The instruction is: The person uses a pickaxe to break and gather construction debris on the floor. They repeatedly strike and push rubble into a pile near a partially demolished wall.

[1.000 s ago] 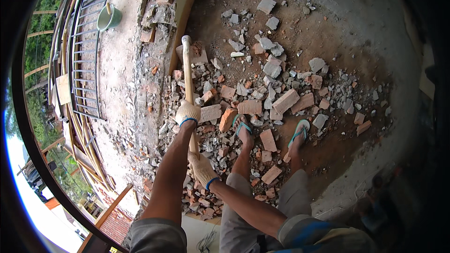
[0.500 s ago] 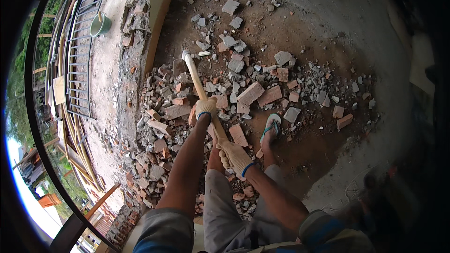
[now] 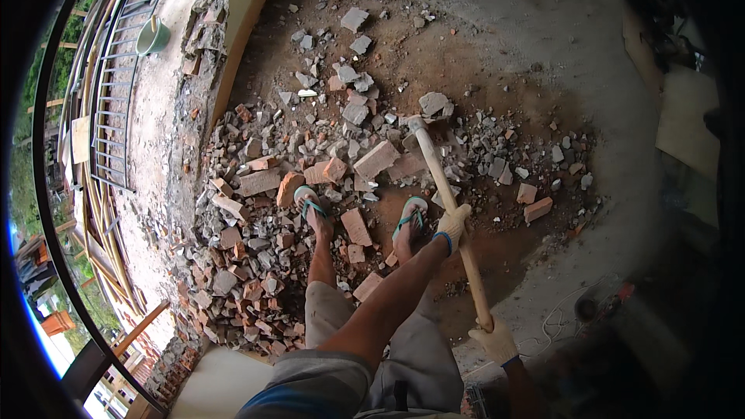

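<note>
1. Head view: the hoe (image 3: 469, 271) has swung right, away from the low wall (image 3: 244, 15). Its metal end is now at the rubble (image 3: 497, 147) past the right foot (image 3: 407, 231).
2. The left hand (image 3: 452, 223) grips the handle's middle; the right hand (image 3: 497, 341) grips its end.
3. So it seems set to reach these bits.

Through my feed I take this for a building or demolition site: brick rubble (image 3: 240, 264) heaped across a dusty floor (image 3: 497, 23), a wall (image 3: 206, 31) broken to ragged masonry, and, along the left side, a barred metal frame (image 3: 114, 126), wooden poles (image 3: 109, 252) and a green bucket (image 3: 153, 39).
</note>
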### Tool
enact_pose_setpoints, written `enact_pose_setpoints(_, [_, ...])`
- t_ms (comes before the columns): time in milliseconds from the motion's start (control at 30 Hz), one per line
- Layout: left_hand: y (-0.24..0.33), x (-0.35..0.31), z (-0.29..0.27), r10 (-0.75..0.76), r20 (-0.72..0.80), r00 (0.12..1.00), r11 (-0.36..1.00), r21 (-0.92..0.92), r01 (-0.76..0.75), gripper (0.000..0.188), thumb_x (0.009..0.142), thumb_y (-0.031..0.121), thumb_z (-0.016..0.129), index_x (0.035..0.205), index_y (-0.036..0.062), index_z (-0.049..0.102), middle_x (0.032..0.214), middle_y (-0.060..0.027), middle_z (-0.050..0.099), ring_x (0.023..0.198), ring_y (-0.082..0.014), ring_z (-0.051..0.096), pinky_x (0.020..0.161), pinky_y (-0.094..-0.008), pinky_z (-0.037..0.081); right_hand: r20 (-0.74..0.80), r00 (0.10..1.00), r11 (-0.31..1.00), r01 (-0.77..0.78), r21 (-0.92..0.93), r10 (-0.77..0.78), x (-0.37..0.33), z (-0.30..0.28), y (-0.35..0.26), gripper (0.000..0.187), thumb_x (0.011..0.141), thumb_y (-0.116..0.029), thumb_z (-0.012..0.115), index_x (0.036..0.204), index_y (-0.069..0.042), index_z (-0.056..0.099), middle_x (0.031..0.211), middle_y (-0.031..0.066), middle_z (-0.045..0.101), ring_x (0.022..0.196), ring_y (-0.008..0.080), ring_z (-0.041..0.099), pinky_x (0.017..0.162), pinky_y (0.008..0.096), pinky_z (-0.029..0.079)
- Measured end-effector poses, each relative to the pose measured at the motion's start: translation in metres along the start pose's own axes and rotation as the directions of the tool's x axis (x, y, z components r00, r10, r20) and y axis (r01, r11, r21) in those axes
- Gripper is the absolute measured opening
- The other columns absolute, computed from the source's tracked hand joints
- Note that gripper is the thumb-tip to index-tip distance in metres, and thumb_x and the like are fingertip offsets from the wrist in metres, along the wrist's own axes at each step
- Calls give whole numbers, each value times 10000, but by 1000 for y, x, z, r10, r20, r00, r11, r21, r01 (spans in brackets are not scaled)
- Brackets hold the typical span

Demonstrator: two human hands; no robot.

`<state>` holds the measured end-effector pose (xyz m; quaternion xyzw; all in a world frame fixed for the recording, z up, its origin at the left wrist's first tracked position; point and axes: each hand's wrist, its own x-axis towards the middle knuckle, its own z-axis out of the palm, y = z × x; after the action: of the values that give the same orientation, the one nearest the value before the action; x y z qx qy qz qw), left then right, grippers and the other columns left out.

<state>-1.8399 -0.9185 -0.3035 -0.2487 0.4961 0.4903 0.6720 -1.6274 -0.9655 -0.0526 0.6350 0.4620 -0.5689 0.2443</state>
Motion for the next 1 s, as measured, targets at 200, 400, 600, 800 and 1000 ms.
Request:
enact_pose_setpoints(200, [-56,-44,33,-208,59,976,963,-162,215,385,953,438,768,951,97,590,794,-49,614,679,-207,648,646,-394,580,-188,981,912,-41,-409,-40,-22,-27,70,486,833,-330,832,1141,0,651,891,190,726,848,363,735,754,441,556])
enact_pose_setpoints(400, [67,-31,-62,118,-55,991,988,-98,-123,368,961,445,717,900,103,598,731,-46,610,592,-188,624,552,-353,529,-47,961,921,246,-303,-272,53,76,9,474,858,-386,845,1097,-26,649,862,180,723,820,387,728,719,441,557])
enact_pose_setpoints(600, [274,-7,-202,344,-329,880,923,291,-252,455,911,444,756,957,5,646,728,-61,624,582,-170,628,531,-344,530,33,874,862,470,187,-484,119,250,-163,429,921,-360,780,1106,9,663,759,70,650,703,177,658,662,363,542])
enact_pose_setpoints(800, [446,-24,-321,603,-347,718,572,815,-87,468,890,412,702,983,-46,699,723,-109,691,619,-223,695,609,-379,552,171,898,779,241,579,-405,179,426,-367,312,980,-353,742,1059,-73,631,673,-50,565,479,49,532,409,238,439])
enact_pose_setpoints(1000, [526,-31,-410,647,-448,617,262,891,372,618,902,504,696,1217,-25,742,1097,-235,780,1016,-365,775,875,-469,604,285,821,525,21,851,-494,212,547,-478,372,1064,-440,618,987,-80,565,641,-41,525,442,90,497,380,292,384])
